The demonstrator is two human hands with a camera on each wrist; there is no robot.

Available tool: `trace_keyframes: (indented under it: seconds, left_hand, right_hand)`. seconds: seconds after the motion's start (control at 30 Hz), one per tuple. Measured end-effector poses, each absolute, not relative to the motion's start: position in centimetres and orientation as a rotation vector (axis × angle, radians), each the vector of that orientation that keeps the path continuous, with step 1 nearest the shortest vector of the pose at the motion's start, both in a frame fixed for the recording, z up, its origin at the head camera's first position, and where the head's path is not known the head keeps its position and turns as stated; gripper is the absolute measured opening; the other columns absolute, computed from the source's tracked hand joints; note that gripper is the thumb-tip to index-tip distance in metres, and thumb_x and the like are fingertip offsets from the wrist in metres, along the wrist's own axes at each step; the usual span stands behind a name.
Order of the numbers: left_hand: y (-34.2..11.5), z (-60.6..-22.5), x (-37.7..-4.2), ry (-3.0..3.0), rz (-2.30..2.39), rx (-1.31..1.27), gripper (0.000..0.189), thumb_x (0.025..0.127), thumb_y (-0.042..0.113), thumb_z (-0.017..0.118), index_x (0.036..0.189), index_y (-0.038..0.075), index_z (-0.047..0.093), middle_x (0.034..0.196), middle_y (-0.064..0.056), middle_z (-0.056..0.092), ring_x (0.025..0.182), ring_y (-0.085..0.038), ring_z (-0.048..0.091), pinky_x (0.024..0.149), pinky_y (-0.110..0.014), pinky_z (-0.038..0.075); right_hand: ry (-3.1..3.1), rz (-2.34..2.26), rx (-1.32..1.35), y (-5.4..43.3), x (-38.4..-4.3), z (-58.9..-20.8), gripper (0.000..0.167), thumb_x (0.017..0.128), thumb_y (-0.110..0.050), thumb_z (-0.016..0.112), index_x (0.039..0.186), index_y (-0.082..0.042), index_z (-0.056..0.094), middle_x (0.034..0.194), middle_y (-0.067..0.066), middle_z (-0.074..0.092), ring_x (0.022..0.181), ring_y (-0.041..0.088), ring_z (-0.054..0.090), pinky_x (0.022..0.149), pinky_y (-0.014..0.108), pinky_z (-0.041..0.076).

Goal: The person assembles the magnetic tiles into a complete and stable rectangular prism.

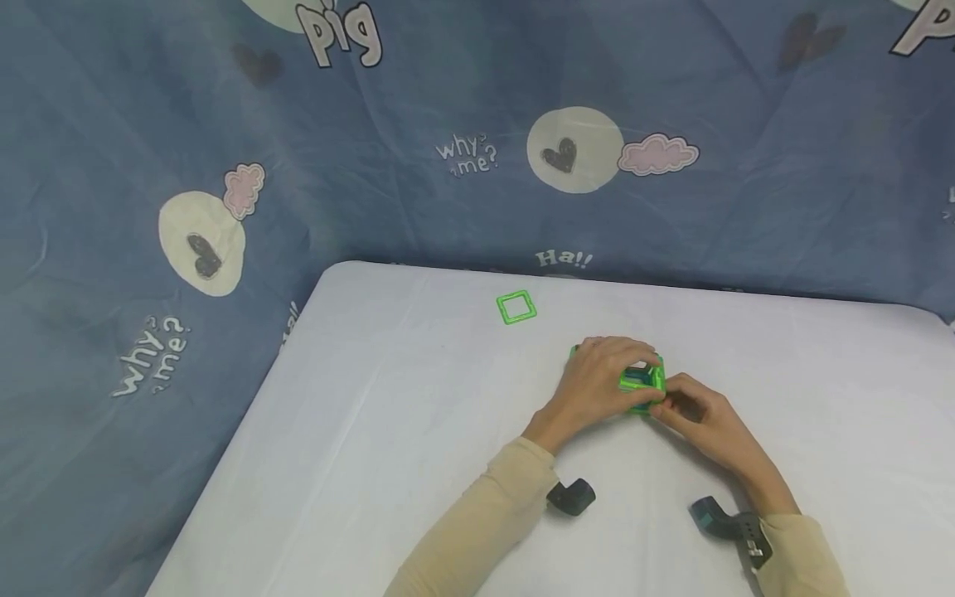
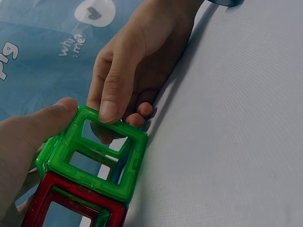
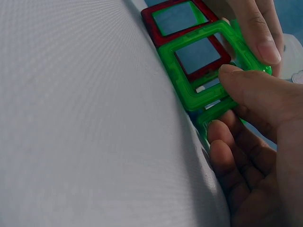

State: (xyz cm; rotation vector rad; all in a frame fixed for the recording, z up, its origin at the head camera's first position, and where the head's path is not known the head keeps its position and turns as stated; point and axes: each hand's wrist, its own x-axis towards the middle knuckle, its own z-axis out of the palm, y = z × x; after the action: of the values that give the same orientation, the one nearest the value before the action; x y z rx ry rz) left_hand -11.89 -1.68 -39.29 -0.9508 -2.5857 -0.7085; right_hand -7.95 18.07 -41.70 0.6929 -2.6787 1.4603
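Observation:
A small block of square magnetic tiles, green [image 2: 90,180] and red [image 2: 38,198], stands on the white table between both hands. My left hand [image 1: 594,375] arches over the block from the left in the head view and grips its sides, with the thumb along a green edge. From the right, my right hand [image 1: 712,421] pinches the green end of the block, its thumb on the upper green frame [image 3: 176,78] and its fingers curled beneath. The left hand hides much of the block in the head view.
A loose green square tile [image 1: 521,318] lies flat farther back on the white table [image 1: 358,439]. Behind the table hangs a blue printed cloth [image 1: 418,215]. Dark wrist devices [image 1: 573,497] jut out beside both forearms.

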Motion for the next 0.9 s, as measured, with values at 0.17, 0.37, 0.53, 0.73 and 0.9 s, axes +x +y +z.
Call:
trace_keyframes:
  seconds: [0.17,0.37,0.53,0.73,0.9]
  left_hand:
    - [-1.7,-39.3,-11.9,-2.599,-0.707,-0.953,0.039,0.076,0.056,0.069,0.106,0.031,0.066,0.121,0.015,0.063,0.117,-0.002,0.054,0.1,-0.023,0.039]
    - [-1.7,-39.3,-11.9,-2.608,-0.707,-0.963,0.037,0.077,0.055,0.069,0.106,0.032,0.066,0.122,0.015,0.062,0.118,-0.003,0.053,0.1,-0.024,0.038]
    - [-1.7,-39.2,-11.9,-2.612,-0.712,-0.972,0.036,0.077,0.055,0.069,0.106,0.032,0.066,0.122,0.015,0.062,0.119,-0.003,0.053,0.102,-0.025,0.038]
    - [-1.7,-39.0,-11.9,-2.621,-0.726,-0.982,0.036,0.078,0.054,0.069,0.107,0.032,0.066,0.122,0.014,0.061,0.118,-0.004,0.053,0.101,-0.026,0.039]
    - [-2.0,-38.9,-11.9,-2.605,-0.845,-0.976,0.032,0.084,0.049,0.066,0.108,0.029,0.067,0.122,0.011,0.06,0.116,-0.006,0.053,0.097,-0.024,0.042]
  right_hand:
    - [-2.701,1.464,0.68,18.8,-8.6,-43.1,0.021,0.087,-0.01,0.068,0.106,-0.017,0.064,0.09,-0.004,0.059,0.082,0.005,0.053,0.075,0.013,0.042]
    - [-2.691,1.481,0.685,18.7,-8.5,-42.9,0.021,0.086,-0.008,0.068,0.106,-0.015,0.064,0.09,-0.003,0.059,0.081,0.006,0.053,0.075,0.013,0.043]
    - [-2.677,1.507,0.69,18.9,-8.7,-43.3,0.02,0.087,-0.012,0.068,0.104,-0.02,0.063,0.089,-0.005,0.059,0.082,0.006,0.054,0.075,0.014,0.043]
    - [-2.667,1.511,0.7,18.9,-8.7,-43.3,0.021,0.086,-0.011,0.068,0.105,-0.02,0.063,0.09,-0.005,0.059,0.082,0.006,0.054,0.075,0.013,0.043]
    - [-2.682,1.492,0.687,18.8,-8.6,-43.3,0.02,0.086,-0.011,0.068,0.105,-0.017,0.063,0.087,-0.005,0.058,0.081,0.006,0.053,0.074,0.015,0.042]
